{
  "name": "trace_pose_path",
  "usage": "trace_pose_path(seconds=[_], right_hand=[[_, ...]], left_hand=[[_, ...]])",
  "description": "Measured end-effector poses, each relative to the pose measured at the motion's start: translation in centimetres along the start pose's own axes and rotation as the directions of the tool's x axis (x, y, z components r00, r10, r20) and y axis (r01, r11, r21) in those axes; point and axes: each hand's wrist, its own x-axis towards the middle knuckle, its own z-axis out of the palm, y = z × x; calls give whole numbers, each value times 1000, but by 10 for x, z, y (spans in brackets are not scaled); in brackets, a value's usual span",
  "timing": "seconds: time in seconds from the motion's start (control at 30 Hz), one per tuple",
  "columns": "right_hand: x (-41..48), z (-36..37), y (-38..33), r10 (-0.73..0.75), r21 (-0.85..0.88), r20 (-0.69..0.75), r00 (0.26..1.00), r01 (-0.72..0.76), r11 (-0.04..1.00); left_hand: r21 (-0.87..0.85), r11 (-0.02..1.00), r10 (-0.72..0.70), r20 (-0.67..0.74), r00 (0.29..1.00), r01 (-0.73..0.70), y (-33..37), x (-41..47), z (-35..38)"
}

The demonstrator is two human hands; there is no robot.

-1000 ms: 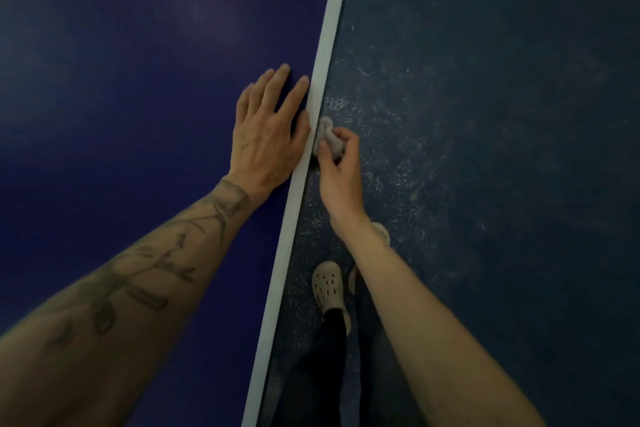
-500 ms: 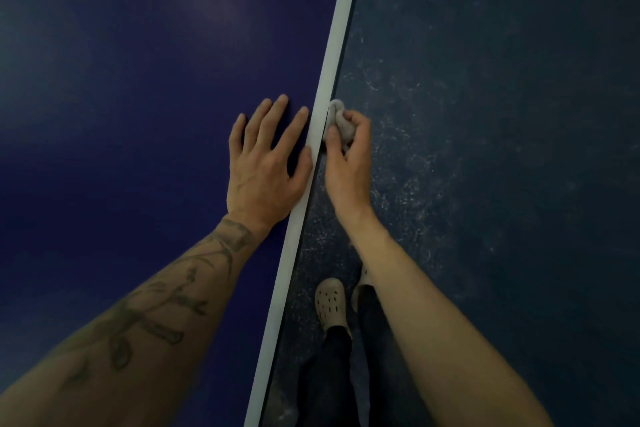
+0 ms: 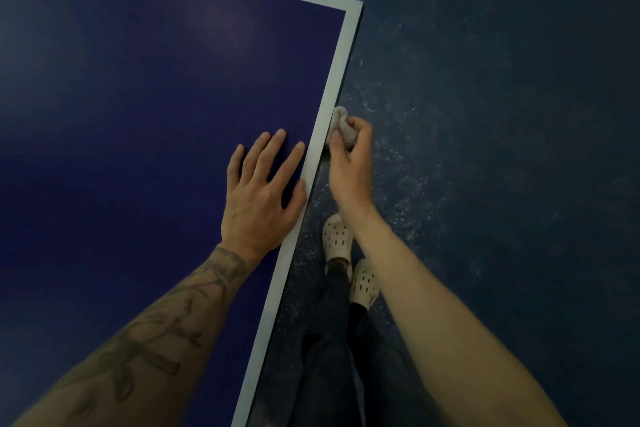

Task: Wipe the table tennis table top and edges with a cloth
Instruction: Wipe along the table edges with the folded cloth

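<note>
Cloth (image 3: 343, 128) bunched into a small pale wad, pinched between thumb and curled fingers of right hand (image 3: 349, 166). It is held at the side edge of the table tennis table (image 3: 138, 97), just under the white border line (image 3: 334, 80). Edge face is dark and seen almost end-on, so contact looks likely but can't be confirmed. Left hand (image 3: 263, 198) lies flat on the blue top, fingers straight and spread, thumb on the white line, gripping nothing; reads as a brace. Table corner (image 3: 356, 7) is further up the same edge. Speckled dark floor (image 3: 485, 149) and pale clogs (image 3: 336, 236) show beside the right arm.

Handling, as a judgement: cloth is soft, light and limp, and will slip out of a loose pinch. Best taken as a wad, with a fat pad of fabric facing the edge and fingers behind it. Table is rigid and heavy with a smooth top. The edge is narrow, so the cloth needs sideways pressure to track it and not ride off underneath.
</note>
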Motion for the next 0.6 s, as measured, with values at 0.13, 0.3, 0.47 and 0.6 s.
trace_pose_path(seconds=[0.13,0.3,0.47,0.6], right_hand=[[-44,-1,9,-7,-20,11,1000,7,1000],[-46,-5,-1,18,-49,42,999,-16,999],[58,-1,-39,11,-2,-15,1000,-11,1000],[55,1,-33,17,5,-22,1000,-17,1000]], left_hand=[[2,1000,-13,47,999,13,5,2,-9],[0,1000,10,133,991,-10,2,35,-21],[-24,999,-25,117,993,28,2,92,-10],[-41,998,-48,83,995,51,3,148,4]])
